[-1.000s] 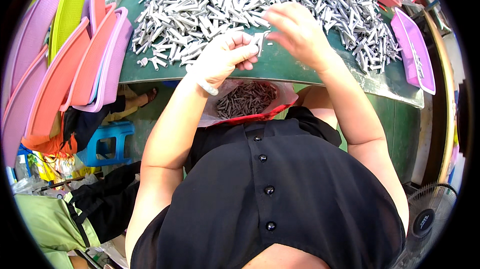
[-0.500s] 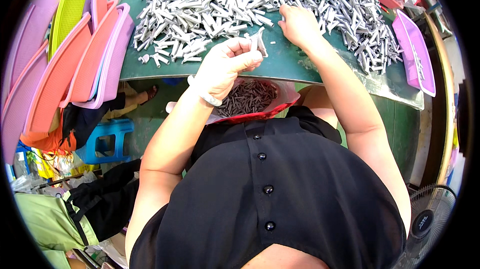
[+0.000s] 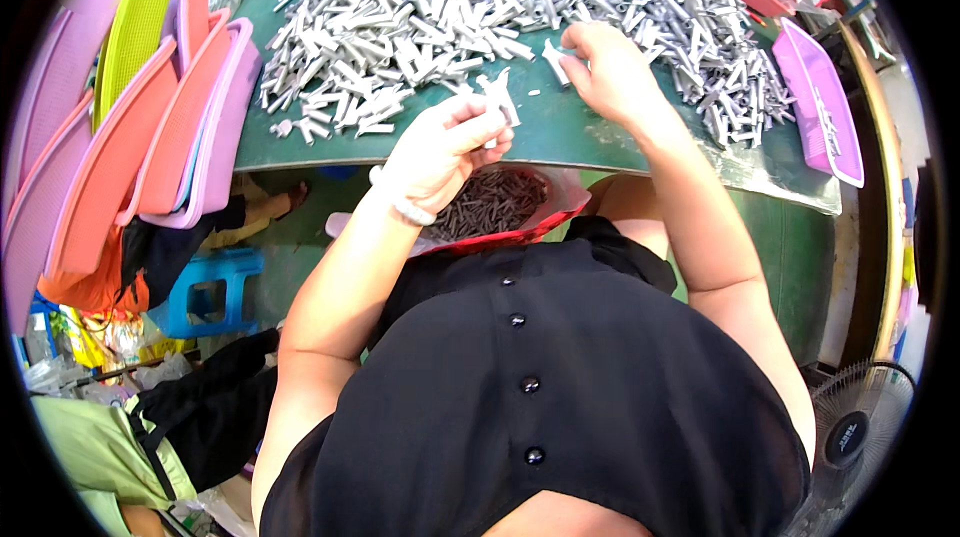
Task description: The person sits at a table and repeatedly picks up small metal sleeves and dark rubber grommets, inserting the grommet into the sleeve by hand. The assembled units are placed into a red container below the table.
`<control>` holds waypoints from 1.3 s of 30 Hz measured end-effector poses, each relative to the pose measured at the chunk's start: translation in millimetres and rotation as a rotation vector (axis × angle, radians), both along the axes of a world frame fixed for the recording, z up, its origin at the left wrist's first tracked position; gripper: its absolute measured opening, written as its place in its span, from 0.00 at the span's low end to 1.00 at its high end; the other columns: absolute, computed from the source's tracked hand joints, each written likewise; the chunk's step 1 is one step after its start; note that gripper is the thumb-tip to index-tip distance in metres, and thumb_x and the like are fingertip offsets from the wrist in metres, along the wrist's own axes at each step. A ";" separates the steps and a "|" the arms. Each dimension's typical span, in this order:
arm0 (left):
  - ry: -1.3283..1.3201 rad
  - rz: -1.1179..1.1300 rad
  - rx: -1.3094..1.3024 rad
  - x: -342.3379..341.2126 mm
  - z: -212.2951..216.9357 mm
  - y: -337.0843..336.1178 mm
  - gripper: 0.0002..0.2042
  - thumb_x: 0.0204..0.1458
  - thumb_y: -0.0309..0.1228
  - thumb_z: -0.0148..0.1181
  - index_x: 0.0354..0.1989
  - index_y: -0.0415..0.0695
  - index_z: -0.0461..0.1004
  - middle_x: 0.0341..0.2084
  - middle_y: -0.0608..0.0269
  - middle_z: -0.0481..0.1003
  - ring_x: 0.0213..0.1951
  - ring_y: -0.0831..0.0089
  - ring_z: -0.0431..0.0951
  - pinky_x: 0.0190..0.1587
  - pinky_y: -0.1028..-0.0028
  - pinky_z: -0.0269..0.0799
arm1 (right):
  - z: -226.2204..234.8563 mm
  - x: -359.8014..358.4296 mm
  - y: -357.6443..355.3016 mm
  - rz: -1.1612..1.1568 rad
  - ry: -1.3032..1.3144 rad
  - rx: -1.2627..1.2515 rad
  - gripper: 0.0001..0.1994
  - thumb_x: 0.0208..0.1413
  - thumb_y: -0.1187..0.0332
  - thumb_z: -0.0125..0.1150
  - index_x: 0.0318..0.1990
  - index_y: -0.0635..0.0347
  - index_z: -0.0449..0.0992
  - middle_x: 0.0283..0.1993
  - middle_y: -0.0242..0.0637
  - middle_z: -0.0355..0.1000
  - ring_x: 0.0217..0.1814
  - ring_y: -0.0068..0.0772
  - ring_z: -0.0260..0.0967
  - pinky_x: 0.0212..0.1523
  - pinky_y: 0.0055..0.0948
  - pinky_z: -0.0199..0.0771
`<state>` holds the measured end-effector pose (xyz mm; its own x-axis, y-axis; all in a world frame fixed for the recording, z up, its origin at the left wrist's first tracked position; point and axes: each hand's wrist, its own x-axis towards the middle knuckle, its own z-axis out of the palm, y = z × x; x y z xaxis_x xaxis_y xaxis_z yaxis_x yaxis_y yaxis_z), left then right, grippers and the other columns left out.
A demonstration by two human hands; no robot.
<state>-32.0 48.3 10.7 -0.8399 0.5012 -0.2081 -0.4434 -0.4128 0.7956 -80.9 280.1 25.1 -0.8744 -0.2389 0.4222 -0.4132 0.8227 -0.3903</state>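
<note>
Small grey tubular plastic pieces lie in a large heap (image 3: 430, 17) on the green table (image 3: 560, 137). Just off the table's near edge, my left hand (image 3: 435, 152) is closed in a pinch on pale grey pieces (image 3: 503, 97); how many is unclear. To its right, my right hand (image 3: 615, 72) grips a single grey tubular piece (image 3: 554, 62) between thumb and fingers, low over the tabletop at the heap's near side. Beneath my left hand, in my lap, a red-edged bag (image 3: 540, 231) holds many dark brown stick-like pieces (image 3: 500, 197).
Pink, purple and green plastic baskets (image 3: 150, 127) stand nested at the left. A purple basket (image 3: 815, 102) with a few grey pieces sits at the table's right end. On the floor are a blue stool (image 3: 215, 287) and, lower right, a fan (image 3: 855, 432). Another person's leg (image 3: 265, 209) shows under the table.
My right hand has drawn back slightly from the heap, and a grey piece now shows in its fingers. The piece in my left hand has turned, and that hand has dropped a little.
</note>
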 end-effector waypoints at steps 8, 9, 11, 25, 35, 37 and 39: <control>-0.070 0.011 0.098 -4.6 -11.7 11.8 0.07 0.56 0.27 0.55 0.41 0.40 0.72 0.30 0.65 0.73 0.33 0.75 0.73 0.39 0.74 0.71 | 98.8 92.4 -39.9 1.417 -0.322 -1.735 0.37 0.62 0.39 0.21 0.14 0.59 0.62 0.15 0.44 0.63 0.22 0.51 0.69 0.32 0.43 0.71; -0.076 -0.001 0.115 -4.6 -12.8 12.1 0.07 0.56 0.27 0.55 0.41 0.40 0.71 0.29 0.64 0.73 0.33 0.75 0.73 0.38 0.74 0.71 | 107.8 106.1 -45.6 1.519 -0.336 -1.783 0.36 0.62 0.39 0.21 0.15 0.59 0.62 0.15 0.44 0.63 0.22 0.51 0.69 0.32 0.43 0.71; -0.023 0.033 0.091 -0.2 -13.4 10.3 0.05 0.56 0.26 0.52 0.39 0.39 0.70 0.27 0.65 0.71 0.29 0.75 0.70 0.35 0.74 0.68 | 120.8 124.6 -48.7 1.686 -0.368 -1.779 0.36 0.63 0.40 0.21 0.15 0.59 0.62 0.16 0.43 0.63 0.22 0.50 0.69 0.32 0.42 0.71; 0.034 0.008 0.018 16.9 6.0 41.6 0.03 0.56 0.28 0.51 0.33 0.42 0.69 0.24 0.67 0.69 0.27 0.77 0.67 0.34 0.76 0.66 | 149.7 169.9 -5.6 1.601 -0.255 -1.739 0.35 0.64 0.41 0.23 0.18 0.60 0.64 0.17 0.41 0.63 0.22 0.43 0.66 0.33 0.42 0.72; 0.045 -0.010 -0.009 20.8 4.6 57.6 0.03 0.56 0.28 0.52 0.33 0.42 0.70 0.25 0.67 0.71 0.28 0.78 0.69 0.34 0.77 0.67 | 145.8 176.8 9.2 1.594 -0.200 -1.734 0.34 0.64 0.42 0.24 0.20 0.60 0.66 0.18 0.39 0.64 0.22 0.39 0.64 0.33 0.42 0.73; 0.056 -0.038 -0.016 19.9 4.0 59.6 0.03 0.56 0.28 0.52 0.34 0.42 0.71 0.26 0.67 0.71 0.29 0.77 0.70 0.35 0.76 0.67 | 145.9 175.7 12.4 1.592 -0.192 -1.740 0.34 0.64 0.42 0.25 0.20 0.60 0.66 0.19 0.39 0.64 0.22 0.38 0.63 0.34 0.42 0.73; 0.051 -0.025 -0.021 21.5 5.1 59.3 0.04 0.56 0.27 0.53 0.35 0.41 0.71 0.26 0.66 0.72 0.29 0.76 0.70 0.35 0.76 0.67 | 144.9 174.0 12.6 1.609 -0.206 -1.745 0.34 0.64 0.42 0.25 0.21 0.61 0.66 0.19 0.38 0.64 0.22 0.37 0.63 0.34 0.42 0.74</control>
